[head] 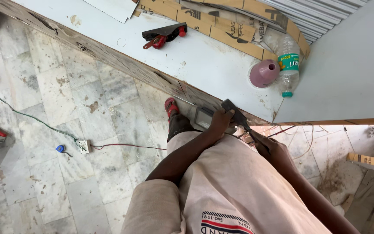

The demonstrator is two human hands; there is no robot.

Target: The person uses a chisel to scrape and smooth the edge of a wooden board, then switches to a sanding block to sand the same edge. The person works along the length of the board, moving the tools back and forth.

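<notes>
A: Tool (234, 115), dark and flat, at the near edge of the white board (195, 56), right in front of the person's waist. That is what both hands meet on in the head view.

B: Which hand has it?

A: The left hand (220, 123) lies on top of it, fingers curled over its upper end, so it grips the tool. The right hand (273, 149) sits lower and further right, near the tool's lower end; whether it is closed on it I cannot tell, since the shirt (239, 186) and the wrist hide the fingers.

B: How does the tool lie?

A: Its long axis runs slantwise, from upper left at the board's edge down to lower right toward the right hand. A grey rectangular piece (203, 117) is just beside the left hand, against the board's brown edge. The left hand is the nearer one to the board; the right is behind it, closer to the body.

B: And around them?

A: Further back on the board, well apart from the hands: a red-handled tool (163, 35), a pink cone (263, 73) touching a plastic bottle (288, 65), and cardboard strips (221, 26). On the marble floor (66, 108) a socket box (83, 146) with wires and a small blue object (60, 148). A foot in a red sandal (171, 107) stands under the board's edge.
</notes>
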